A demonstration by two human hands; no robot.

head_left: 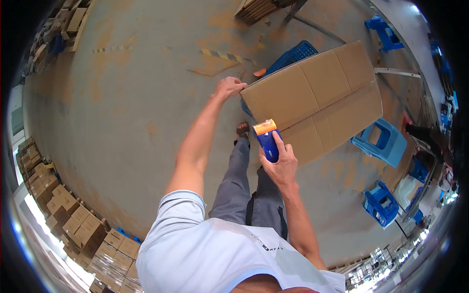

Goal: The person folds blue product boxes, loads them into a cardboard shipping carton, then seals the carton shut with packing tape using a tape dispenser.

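Note:
A large brown cardboard carton (312, 88) with creases and a long seam lies in front of me, reaching off to the right. At its left corner, the fingers of my left hand (230, 88) are closed on the edge. My right hand (281, 163) is wrapped round a blue tape dispenser (267, 145) with an orange head, held over the carton's near left edge. Whether the dispenser touches the cardboard, I cannot tell. A blue plastic crate (298, 52) shows partly from behind the carton's far side.
Blue plastic stools (383, 141) stand to the right, near a metal frame (398, 72). Stacked cartons (80, 227) line the lower left. Wooden pallets (259, 10) lie at the top. Yellow-black floor tape (220, 55) runs beyond my left hand. A person's dark-clad limb (430, 136) appears far right.

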